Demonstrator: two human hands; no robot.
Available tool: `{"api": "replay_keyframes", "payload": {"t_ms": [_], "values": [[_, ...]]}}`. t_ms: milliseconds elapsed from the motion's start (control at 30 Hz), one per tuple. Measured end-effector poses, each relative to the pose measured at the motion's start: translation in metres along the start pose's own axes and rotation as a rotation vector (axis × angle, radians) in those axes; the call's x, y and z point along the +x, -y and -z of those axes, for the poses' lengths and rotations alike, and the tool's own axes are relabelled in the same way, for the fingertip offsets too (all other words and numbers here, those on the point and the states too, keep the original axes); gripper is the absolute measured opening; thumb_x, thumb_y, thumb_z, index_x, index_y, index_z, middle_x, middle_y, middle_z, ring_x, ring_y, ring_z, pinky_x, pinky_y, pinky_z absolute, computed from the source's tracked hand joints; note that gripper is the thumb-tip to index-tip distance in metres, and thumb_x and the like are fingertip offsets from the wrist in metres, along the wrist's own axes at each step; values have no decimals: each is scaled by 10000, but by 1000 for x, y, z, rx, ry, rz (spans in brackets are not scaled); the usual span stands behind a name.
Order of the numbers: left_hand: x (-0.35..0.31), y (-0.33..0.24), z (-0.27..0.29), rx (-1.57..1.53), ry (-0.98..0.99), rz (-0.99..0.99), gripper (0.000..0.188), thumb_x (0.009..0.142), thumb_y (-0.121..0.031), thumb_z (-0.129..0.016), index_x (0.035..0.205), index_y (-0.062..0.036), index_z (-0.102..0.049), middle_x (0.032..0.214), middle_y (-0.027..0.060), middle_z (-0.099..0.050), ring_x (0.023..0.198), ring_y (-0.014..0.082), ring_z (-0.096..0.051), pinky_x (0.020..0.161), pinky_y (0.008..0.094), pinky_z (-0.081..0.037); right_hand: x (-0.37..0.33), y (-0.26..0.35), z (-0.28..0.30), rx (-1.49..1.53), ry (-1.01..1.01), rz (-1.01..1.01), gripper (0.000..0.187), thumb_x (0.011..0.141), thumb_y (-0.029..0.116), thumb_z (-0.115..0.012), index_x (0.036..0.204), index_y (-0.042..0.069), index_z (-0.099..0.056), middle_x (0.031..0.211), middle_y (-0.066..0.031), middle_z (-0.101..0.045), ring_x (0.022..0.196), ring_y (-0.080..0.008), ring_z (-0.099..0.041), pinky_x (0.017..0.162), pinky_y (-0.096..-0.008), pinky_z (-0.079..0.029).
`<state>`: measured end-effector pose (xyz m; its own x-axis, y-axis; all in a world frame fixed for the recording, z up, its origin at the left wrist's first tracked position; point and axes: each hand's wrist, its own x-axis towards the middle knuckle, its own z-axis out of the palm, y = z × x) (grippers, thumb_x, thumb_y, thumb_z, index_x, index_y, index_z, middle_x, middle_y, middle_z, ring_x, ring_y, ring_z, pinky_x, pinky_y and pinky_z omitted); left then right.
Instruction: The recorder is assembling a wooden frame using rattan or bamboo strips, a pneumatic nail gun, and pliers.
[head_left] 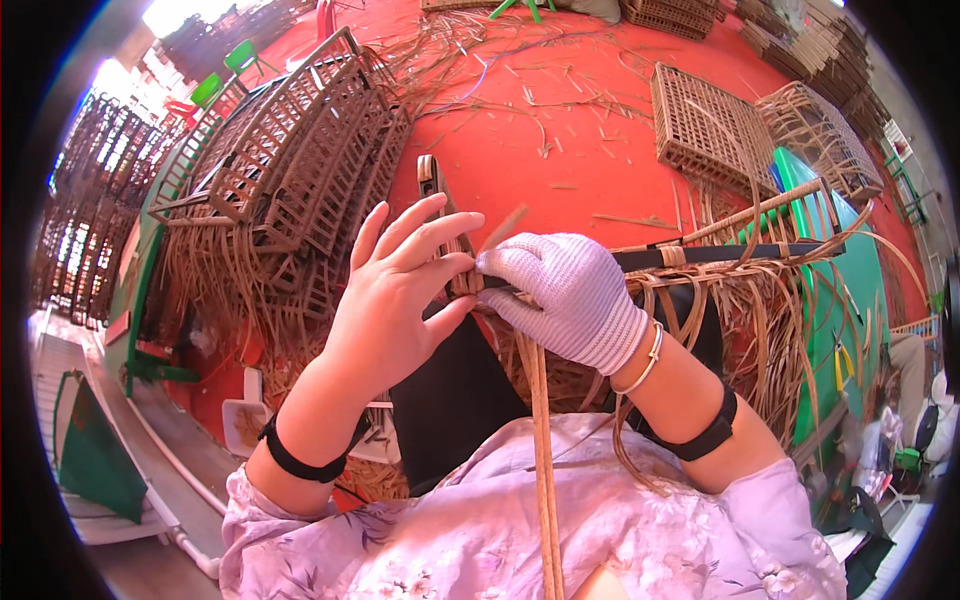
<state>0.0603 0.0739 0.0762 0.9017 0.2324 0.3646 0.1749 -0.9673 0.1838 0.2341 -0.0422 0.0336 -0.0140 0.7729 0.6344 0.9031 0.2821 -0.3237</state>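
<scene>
A dark bar frame (715, 258), bound with tan rattan, lies across in front of me, and one arm of it points away from me. At its corner my bare left hand (395, 285) has its thumb and index finger around the wrapped joint, while its other fingers stretch up, spread apart. My right hand (575, 290), in a pale lilac knit glove, pinches at the same corner from the right. From below its fingers a long tan rattan strip (543, 450) hangs down over my lap. The fingertips cover part of the wrapping.
Loose strips (770, 330) dangle from the frame's right part beside a green board (860, 290). Stacked dark woven crates (290, 180) stand at the left. Lattice panels (712, 125) lie at the far right. Scraps litter the red floor (530, 120). A white container (245, 425) sits lower left.
</scene>
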Motion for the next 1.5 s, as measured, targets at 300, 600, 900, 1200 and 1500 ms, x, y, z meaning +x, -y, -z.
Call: {"api": "replay_keyframes", "payload": {"t_ms": [300, 600, 900, 1200, 1500], "values": [[-4, 0, -3, -55, -27, -9, 286, 743, -117, -745, 1022, -91, -688, 1351, 7, -542, 1381, 265, -396, 1170, 506, -204, -48, 41, 8, 129, -126, 84, 311, 759, 106, -730, 1056, 69, -646, 1076, -103, -620, 925, -293, -632, 821, -399, -519], [-5, 4, -4, -104, -47, -30, 240, 740, -120, -732, 970, -72, -681, 1318, 36, -534, 1384, 271, -383, 1177, 519, -191, -38, 41, -14, 424, 103, -520, 299, 946, 119, -581, 1219, -4, -567, 856, -178, -658, 709, -302, -668, 649, -364, -535], [-8, 10, -11, -161, -76, -73, 232, 768, -117, -704, 994, -76, -676, 1248, 46, -539, 1354, 259, -410, 1184, 523, -182, -17, 41, -12, 1205, 242, -1049, 392, 1005, 219, -531, 1343, 45, -435, 724, -70, -627, 472, -113, -551, 444, -214, -430], [-13, 9, -21, -106, -102, -54, 292, 804, -140, -673, 1090, -77, -658, 1246, 23, -567, 1341, 244, -431, 1183, 522, -180, -17, 37, -18, 1178, 265, -1099, 266, 1016, 296, -517, 961, 40, -569, 580, -34, -549, 382, -119, -455, 357, -236, -346], [-10, 7, -32, -117, -171, -58, 247, 853, -226, -692, 1081, -135, -667, 1134, 0, -640, 1315, 246, -466, 1166, 532, -198, -17, 47, -20, 1124, 201, -1019, 323, 1019, 339, -507, 870, 54, -544, 569, -22, -497, 393, -108, -438, 367, -237, -322]]}}
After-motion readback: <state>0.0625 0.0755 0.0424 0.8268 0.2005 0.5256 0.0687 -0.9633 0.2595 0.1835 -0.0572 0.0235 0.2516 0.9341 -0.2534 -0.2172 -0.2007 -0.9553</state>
